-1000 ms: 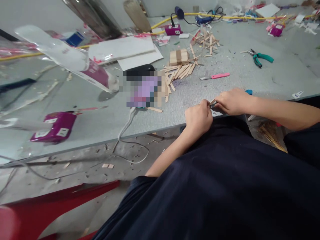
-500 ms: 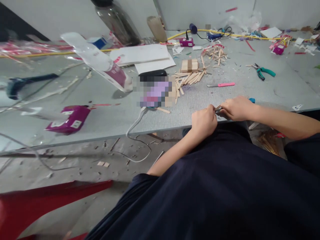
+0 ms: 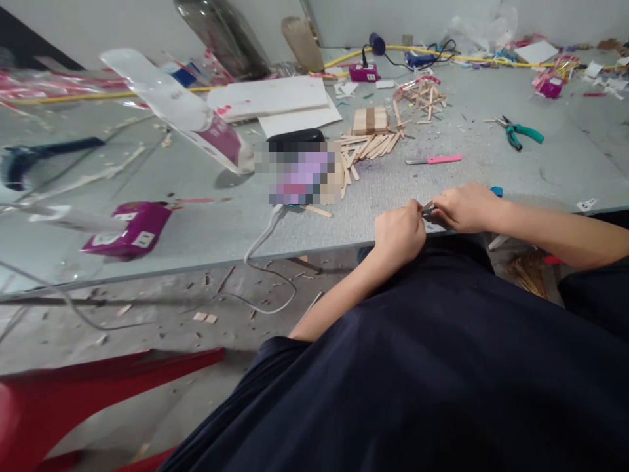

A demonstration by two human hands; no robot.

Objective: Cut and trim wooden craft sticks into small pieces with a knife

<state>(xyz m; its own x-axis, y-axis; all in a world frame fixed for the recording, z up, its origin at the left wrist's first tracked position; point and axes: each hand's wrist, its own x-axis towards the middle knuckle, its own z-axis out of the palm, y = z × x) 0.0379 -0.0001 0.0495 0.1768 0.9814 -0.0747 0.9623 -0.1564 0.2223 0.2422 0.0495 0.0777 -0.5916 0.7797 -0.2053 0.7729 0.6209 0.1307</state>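
Observation:
At the table's front edge, my left hand (image 3: 400,233) is closed, its fingertips pinching a small wooden craft stick (image 3: 426,205). Most of that stick is hidden by the fingers. My right hand (image 3: 466,206) is wrapped round a blue-handled knife (image 3: 496,191); the blue end sticks out behind the hand, and a grey blade shows against the stick between my two hands. Just beyond them lies a pink-handled craft knife (image 3: 442,159). Further off are a loose pile of craft sticks (image 3: 376,147) and a banded bundle of sticks (image 3: 371,121).
Green-handled pliers (image 3: 523,133) lie to the right. On the left are a blurred-out phone-like object (image 3: 304,177) with a white cable (image 3: 265,236), a purple box (image 3: 130,229) and a tilted white-and-purple packet (image 3: 181,111). Below stands a red stool (image 3: 98,387).
The view has shifted slightly, so things on the table sit a little higher and further left. Both hands keep their grip and have barely moved.

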